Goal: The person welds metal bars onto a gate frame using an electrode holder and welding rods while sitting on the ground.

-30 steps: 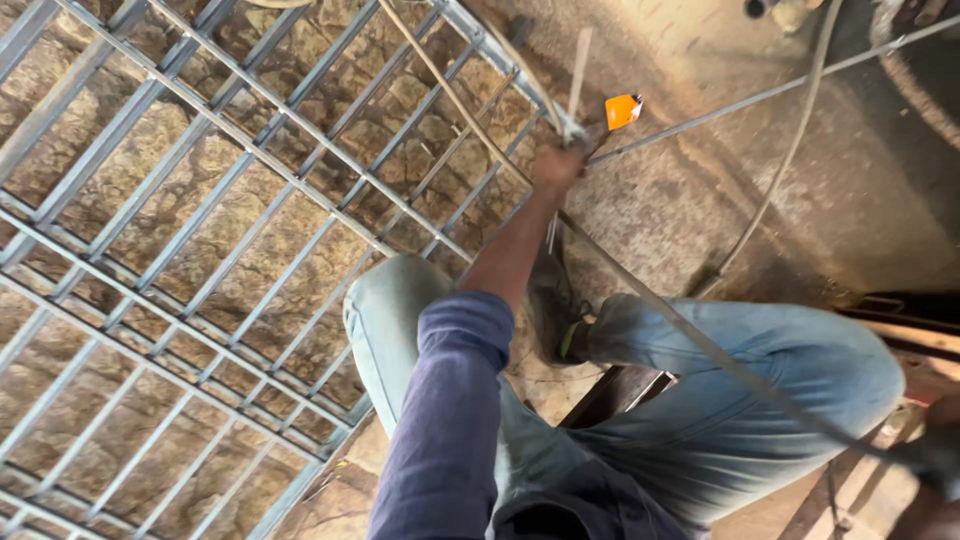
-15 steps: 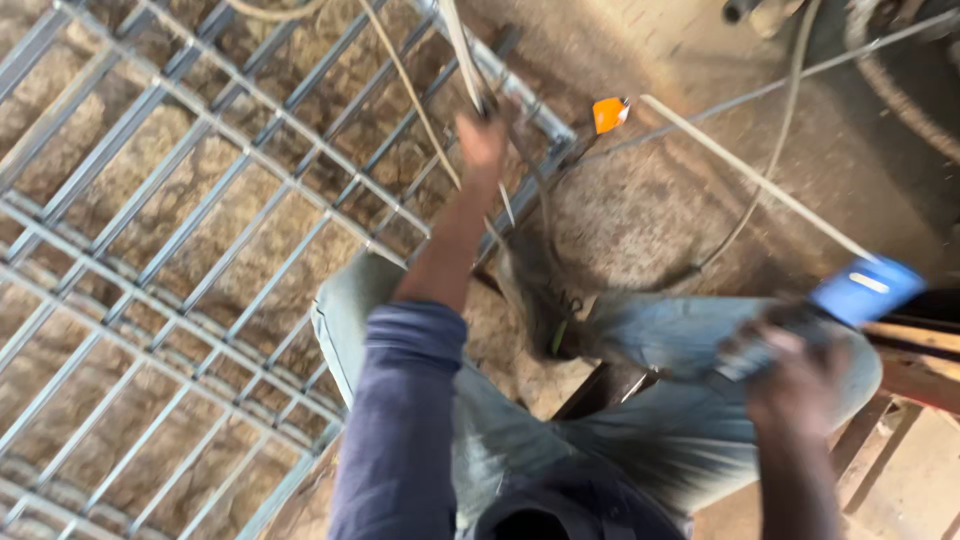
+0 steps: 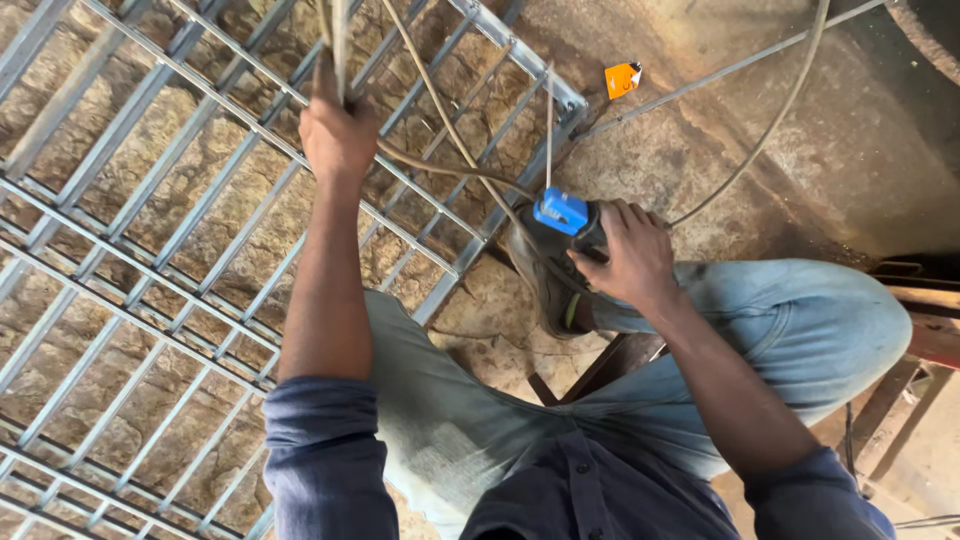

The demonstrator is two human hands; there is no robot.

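The grey metal grille point(image 3: 150, 250) lay flat across the stone floor, where it had been a second before. The left hand point(image 3: 338, 135) had slid along it from the far corner and now closed in a fist round a thin rod point(image 3: 338, 40). The right hand point(image 3: 630, 255), lately out at the side, had come in, its fingers wrapped round the blue-tipped electrode holder point(image 3: 562, 212), which stood close over the frame's edge, seemingly ready for a weld

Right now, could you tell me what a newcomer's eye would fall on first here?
Most striking is the grey metal grille filling the left over stony ground. The left hand grips a thin rod above it, while the right hand holds a blue-headed tool at centre. A small orange tag lies upper right.
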